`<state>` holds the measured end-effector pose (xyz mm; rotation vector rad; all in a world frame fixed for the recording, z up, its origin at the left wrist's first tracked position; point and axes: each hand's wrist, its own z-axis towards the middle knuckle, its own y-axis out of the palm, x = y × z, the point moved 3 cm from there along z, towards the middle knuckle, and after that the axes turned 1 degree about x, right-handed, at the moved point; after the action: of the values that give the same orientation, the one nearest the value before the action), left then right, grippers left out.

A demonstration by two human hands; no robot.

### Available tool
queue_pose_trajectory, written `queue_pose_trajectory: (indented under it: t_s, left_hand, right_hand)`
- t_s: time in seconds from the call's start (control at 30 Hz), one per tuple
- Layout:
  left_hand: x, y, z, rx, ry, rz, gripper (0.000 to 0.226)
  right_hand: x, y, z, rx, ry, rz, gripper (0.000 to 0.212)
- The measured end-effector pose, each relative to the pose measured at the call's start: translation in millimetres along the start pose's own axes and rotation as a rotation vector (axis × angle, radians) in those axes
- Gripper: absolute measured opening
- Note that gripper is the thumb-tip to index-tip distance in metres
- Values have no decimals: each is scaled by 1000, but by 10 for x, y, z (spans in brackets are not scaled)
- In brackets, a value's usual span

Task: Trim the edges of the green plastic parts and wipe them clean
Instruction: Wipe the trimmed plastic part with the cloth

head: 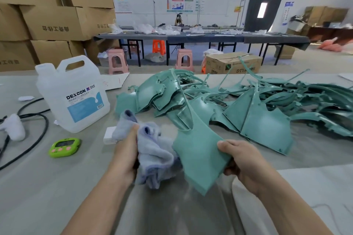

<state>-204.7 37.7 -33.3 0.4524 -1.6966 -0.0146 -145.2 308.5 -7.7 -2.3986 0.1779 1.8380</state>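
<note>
1. My L hand [125,154] is clamped round a bunched pale-blue cloth [154,150]. Thumb points up along the top, and the forearm comes in from the near edge of the tabletop [47,187].
2. My R hand [242,160] grips one green plastic part [198,154] by its lower R edge. Thumb lies flat on the face, fingers are hidden behind, wrist is angled inward.
3. The part is held up off the tabletop, tilted, w/ its thin arm pointing away from me. The cloth looks to touch its L edge.
4. Both hands sit close together mid-tabletop, nearer the near edge, w/ cloth and part between them.
5. The pile of green parts [257,112] lies beyond, spreading toward the far R edge.
6. A white DEXCON jug [74,95] stands upright on the L side toward the far edge. A green timer [64,147] lies L of my L hand, and a black cable [41,126] loops by the L edge.
</note>
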Motion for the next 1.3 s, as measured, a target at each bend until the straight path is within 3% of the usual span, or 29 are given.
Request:
queue_pose_trajectory:
  t_s: [0.07,0.13,0.27,0.33,0.4,0.47,0.53,0.6,0.63,0.77,0.9,1.0,1.07,1.17,1.3]
  left_hand:
    - [-26,65,-57,43,45,183,48]
    - [27,78,-131,110,203,379,57]
    - [335,116,-527,387,790,902,84]
    - [346,333,-826,306,1043,914,67]
    - [261,617,-1118,69,1081,809,48]
    - [120,883,-1370,-132,893,683,46]
    - [-58,1115,-1552,-345,502,490,51]
    - [-277,1367,-1736,-594,94,212,34]
    - [-384,1471,-1856,-676,-25,140,27]
    - [-805,1835,-2406,-798,-57,270,17]
    - [-1135,2333,-3141,-946,146,491,29]
    - [-1412,2606,-3847,-1133,345,703,35]
    - [-1697,2674,-4306,-1227,358,804,34]
    - [-2249,2669,-4907,-1274,133,966,37]
    - [-3002,2517,-5410,-1207,-685,830,23]
  right_hand:
    - [48,-25,-56,44,15,17,20]
    - [111,-28,-148,87,45,57,18]
    - [182,-132,-391,164,94,235,13]
    - [177,-233,-530,204,78,281,15]
    - [166,-359,-692,232,37,310,19]
    - [161,-503,-890,227,-5,337,18]
    - [185,-683,-1130,217,-38,384,18]
    - [255,-900,-1414,229,-68,411,16]
    - [312,-1021,-1569,254,-78,409,14]
    - [662,-1542,-2268,448,-55,397,25]
    - [1155,-1949,-3086,640,0,474,15]
    - [1570,-2172,-3672,878,58,557,10]
    - [1884,-2307,-4022,1057,112,608,14]
    - [2373,-2491,-4495,1278,193,677,16]
    - [2985,-2695,-4848,1484,284,865,11]
